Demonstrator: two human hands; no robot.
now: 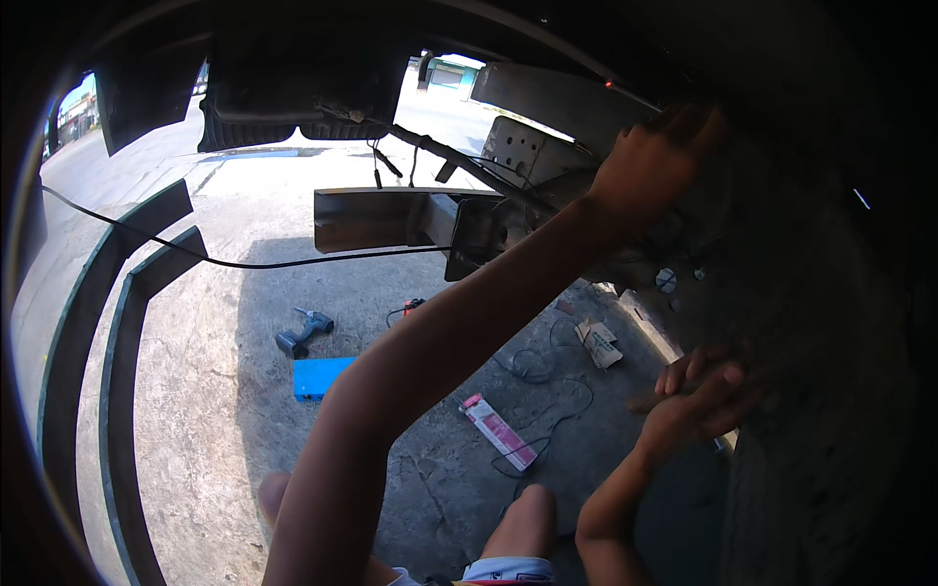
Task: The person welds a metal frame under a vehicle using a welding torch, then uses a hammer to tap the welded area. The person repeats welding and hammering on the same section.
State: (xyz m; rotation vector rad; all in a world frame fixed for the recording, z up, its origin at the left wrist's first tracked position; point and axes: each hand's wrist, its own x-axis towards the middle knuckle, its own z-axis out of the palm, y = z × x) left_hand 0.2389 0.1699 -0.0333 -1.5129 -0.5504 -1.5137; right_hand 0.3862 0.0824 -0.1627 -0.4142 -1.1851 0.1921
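Note:
My left arm reaches up to the right, and my left hand (653, 161) is up against the dark underside of a vehicle. Deep shadow covers its fingers, so their grip cannot be made out. Close to that hand, a thin rod (637, 96) with a small red glint runs along the dark frame. Lower right, my right hand (696, 405) has its fingers curled, in dim light. A brownish, blunt-ended piece (645, 401) pokes out beside it. What the fingers close on is too dark to name. Bolt heads (665, 280) show between the two hands.
A cordless drill (305, 333), a blue box (320, 377), a pink-and-white carton (499, 432) and a small torn packet (598, 344) lie on the concrete. Black cable (576, 411) loops there. A hanging cable (293, 264) crosses mid-height. Curved metal bars (122, 366) stand left; a metal beam (371, 220) hangs ahead.

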